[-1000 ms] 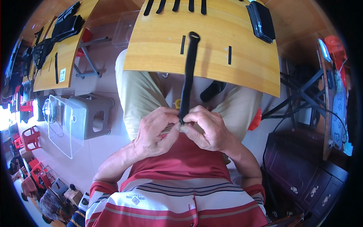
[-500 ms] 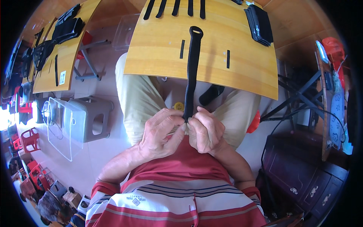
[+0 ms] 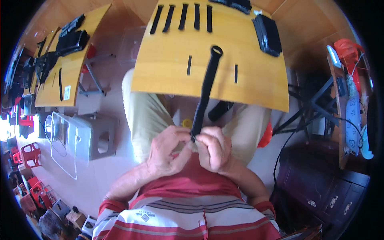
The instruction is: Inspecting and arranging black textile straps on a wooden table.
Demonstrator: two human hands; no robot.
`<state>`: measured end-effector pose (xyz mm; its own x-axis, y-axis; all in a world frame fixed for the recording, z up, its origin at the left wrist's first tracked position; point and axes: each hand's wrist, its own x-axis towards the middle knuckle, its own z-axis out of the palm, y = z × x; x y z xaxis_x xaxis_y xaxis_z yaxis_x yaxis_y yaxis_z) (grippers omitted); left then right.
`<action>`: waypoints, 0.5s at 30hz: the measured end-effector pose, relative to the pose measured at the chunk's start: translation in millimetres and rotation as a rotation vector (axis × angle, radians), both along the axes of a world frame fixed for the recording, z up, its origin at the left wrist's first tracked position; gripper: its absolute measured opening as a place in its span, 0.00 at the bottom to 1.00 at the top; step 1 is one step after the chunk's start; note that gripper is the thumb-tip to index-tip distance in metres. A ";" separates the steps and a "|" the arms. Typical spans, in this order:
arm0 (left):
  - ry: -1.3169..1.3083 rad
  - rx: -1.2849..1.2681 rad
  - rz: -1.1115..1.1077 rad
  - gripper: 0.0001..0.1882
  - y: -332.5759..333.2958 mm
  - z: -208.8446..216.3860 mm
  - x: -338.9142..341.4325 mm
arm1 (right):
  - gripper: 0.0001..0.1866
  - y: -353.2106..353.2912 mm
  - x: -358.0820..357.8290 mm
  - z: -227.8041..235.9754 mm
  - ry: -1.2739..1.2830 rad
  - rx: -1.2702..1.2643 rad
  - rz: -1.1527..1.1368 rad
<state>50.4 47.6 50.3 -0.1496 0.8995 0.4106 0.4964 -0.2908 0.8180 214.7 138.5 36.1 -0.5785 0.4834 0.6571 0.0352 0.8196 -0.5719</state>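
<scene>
A long black strap (image 3: pixel 205 88) with a slotted, rounded end rises from my fingers and reaches up over the near edge of the yellow table (image 3: pixel 160 76). Its lower end is pinched between my left hand (image 3: pixel 168 151) and my right hand (image 3: pixel 214 149), both closed, above my lap. The fingers cover that lower end, so its exact shape is hidden. Farther up the tabletop lie several similar black straps (image 3: pixel 183 17) in a row. Two short dark strips, a left one (image 3: pixel 189 65) and a right one (image 3: pixel 236 73), lie on either side of the held strap.
A stack of black packages (image 3: pixel 267 35) sits at the table's right far side. To the left stand a grey stool (image 3: pixel 98 136), a clear plastic box (image 3: pixel 66 144) and another yellow table (image 3: pixel 74 80). A dark wooden cabinet (image 3: pixel 308 180) is at the lower right.
The strap's slotted end has tipped to the right and its slot has turned. Both hands stay pinched on the lower end, and the whole view has shifted slightly.
</scene>
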 end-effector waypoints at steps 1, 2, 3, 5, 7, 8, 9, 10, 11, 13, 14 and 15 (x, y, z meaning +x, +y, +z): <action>0.006 0.016 0.007 0.11 1.0 -0.9 1.6 | 0.12 -1.8 -1.3 -5.6 0.024 -0.012 -0.020; -0.021 -0.002 0.026 0.11 0.8 -4.1 5.5 | 0.12 -2.7 -1.0 -8.5 0.019 -0.017 -0.041; -0.047 -0.020 0.045 0.10 1.1 -6.1 9.0 | 0.12 -2.3 -0.9 -9.2 0.014 -0.022 -0.063; -0.079 -0.060 0.066 0.09 -2.4 -6.7 14.0 | 0.11 -6.2 -1.4 -5.7 -0.001 -0.008 -0.080; -0.158 -0.159 0.126 0.08 -3.3 -12.6 17.9 | 0.11 -6.8 -3.3 -8.1 0.009 -0.091 -0.060; -0.174 -0.171 0.154 0.07 -4.0 -12.4 21.1 | 0.11 -6.8 -3.6 -10.5 0.014 -0.081 -0.059; -0.169 -0.163 0.155 0.07 -3.5 -13.1 21.9 | 0.11 -6.3 -4.2 -10.4 0.020 -0.074 -0.057; -0.155 -0.145 0.150 0.06 -2.6 -14.2 22.4 | 0.10 -5.8 -4.4 -9.8 0.009 -0.078 -0.059; -0.141 -0.128 0.145 0.06 -1.8 -14.9 23.1 | 0.10 -5.5 -4.2 -9.6 -0.003 -0.082 -0.062; -0.144 -0.107 0.143 0.06 0.5 -15.1 25.3 | 0.10 -4.1 -2.9 -12.1 -0.009 -0.086 -0.058; -0.151 -0.090 0.143 0.07 1.8 -14.8 25.8 | 0.10 -2.5 -2.1 -12.8 -0.019 -0.095 -0.054; -0.144 -0.086 0.141 0.07 2.5 -14.2 25.9 | 0.10 -0.6 -0.5 -12.5 -0.012 -0.092 -0.056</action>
<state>76.3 50.1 36.1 -0.3281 0.8963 0.2984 0.4030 -0.1529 0.9023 214.2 137.9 23.6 -0.5567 0.5727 0.6017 0.0867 0.7605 -0.6436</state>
